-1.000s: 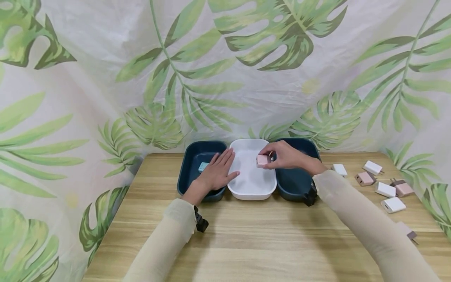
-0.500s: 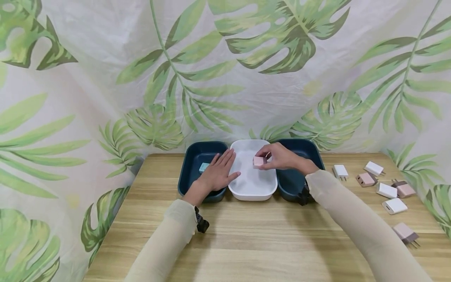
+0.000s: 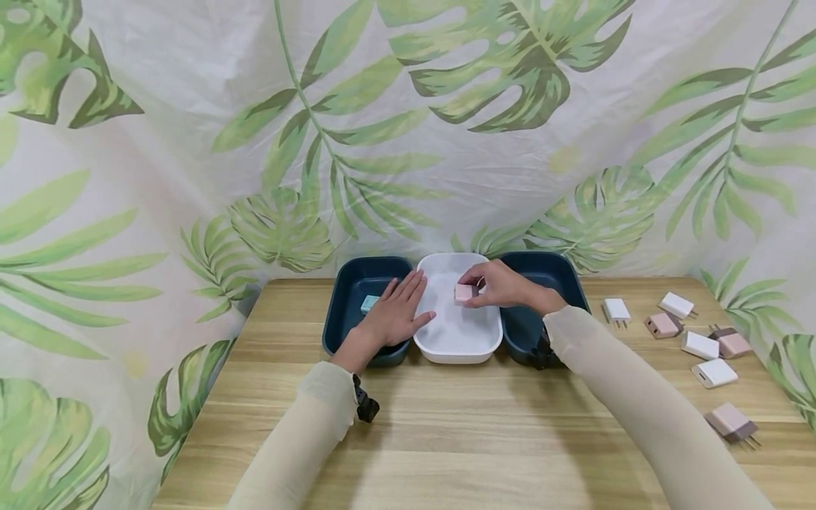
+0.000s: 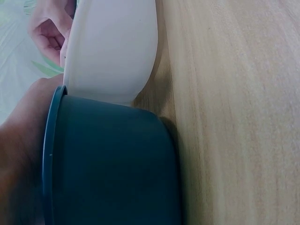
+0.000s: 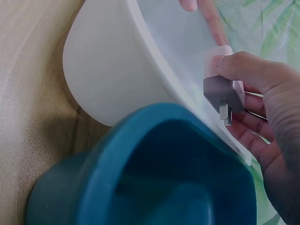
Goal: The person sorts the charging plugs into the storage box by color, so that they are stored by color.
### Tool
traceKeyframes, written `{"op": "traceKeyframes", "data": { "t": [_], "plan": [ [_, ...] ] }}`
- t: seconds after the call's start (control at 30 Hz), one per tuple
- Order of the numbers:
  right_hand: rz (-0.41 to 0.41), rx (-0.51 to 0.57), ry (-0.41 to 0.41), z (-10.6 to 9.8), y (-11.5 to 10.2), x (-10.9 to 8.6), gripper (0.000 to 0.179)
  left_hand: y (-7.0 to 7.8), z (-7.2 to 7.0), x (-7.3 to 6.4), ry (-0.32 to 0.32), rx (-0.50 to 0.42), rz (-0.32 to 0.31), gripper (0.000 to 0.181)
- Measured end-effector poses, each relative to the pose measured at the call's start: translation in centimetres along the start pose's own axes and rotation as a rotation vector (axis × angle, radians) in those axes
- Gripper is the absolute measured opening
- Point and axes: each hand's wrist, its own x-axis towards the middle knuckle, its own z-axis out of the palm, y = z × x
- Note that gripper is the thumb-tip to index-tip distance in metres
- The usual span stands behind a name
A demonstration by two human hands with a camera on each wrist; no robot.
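The right hand [image 3: 503, 283] pinches a pink plug [image 3: 466, 292] over the white tray [image 3: 455, 336], thumb on one side and fingers on the other; the plug's pink end points left, and in the right wrist view its mauve end shows with metal prongs sticking out. The left hand [image 3: 390, 316] grips nothing that can be seen: its fingers are straight, lying across the place where the rims of the white tray and the left blue tray [image 3: 333, 308] meet, with the thumb out over the white tray. A teal block [image 3: 367, 304] lies inside the left blue tray, partly hidden by that hand. The right blue tray [image 3: 524, 329] stands just beside the white one, under the right wrist, so the three trays form a row along the back of the worktop [image 3: 446, 432]. On the right of the worktop is a loose scatter: a white plug [image 3: 615, 310] nearest the trays, three more white ones farther right, two pink-and-mauve ones among these, and another pink-and-mauve plug [image 3: 731, 421] nearer the front. A leaf-print cloth [image 3: 408, 142] hangs behind. Both sleeves are pale, with a black device [image 3: 365, 404] at the left wrist.
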Motion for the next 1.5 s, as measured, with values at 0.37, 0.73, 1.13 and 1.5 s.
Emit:
{"op": "traceKeyframes", "data": {
  "t": [0.37,0.73,1.13,1.5],
  "plan": [
    [0.011,0.008,-0.010,0.7,0.5,0.3,0.037,0.1,0.0,0.0,-0.003,0.003,0.001,0.085],
    [0.052,0.053,-0.010,1.1,1.0,0.6,0.039,0.0,0.1,0.2,0.004,-0.006,0.000,0.085],
    [0.067,0.079,0.011,1.0,0.4,0.2,0.041,0.2,-0.2,-0.2,0.016,-0.012,0.004,0.085],
    [0.024,0.084,0.049,0.6,-0.4,-0.4,0.038,0.2,-0.4,-0.3,0.006,-0.020,-0.002,0.085]
  ]
}}
